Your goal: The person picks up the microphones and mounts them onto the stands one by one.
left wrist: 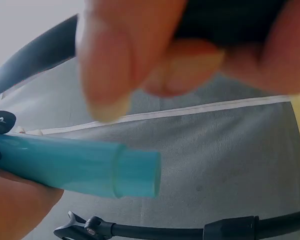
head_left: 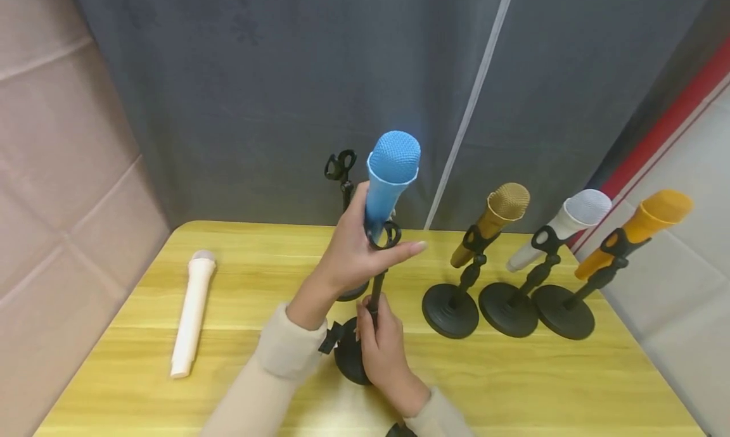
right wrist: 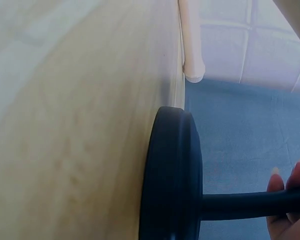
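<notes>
My left hand (head_left: 353, 247) holds the blue microphone (head_left: 384, 190) around its lower body, thumb reaching to the right. The microphone points up at a tilt. Against its body lies the clip (head_left: 388, 234) of a black microphone stand; how firmly it sits there I cannot tell. My right hand (head_left: 384, 342) grips that stand's pole (right wrist: 240, 206), just above the round base (right wrist: 172, 175) on the table. In the left wrist view, the microphone's narrower tail end (left wrist: 137, 172) sticks out past the clip, while blurred fingers (left wrist: 110, 65) cover the top.
Behind my left hand stands another black stand with a bare clip (head_left: 340, 164). At right, a gold microphone (head_left: 493, 221), a white one (head_left: 561, 228) and an orange one (head_left: 633, 234) sit in stands. A pale microphone (head_left: 194, 313) lies at left on the wooden table (head_left: 256, 259).
</notes>
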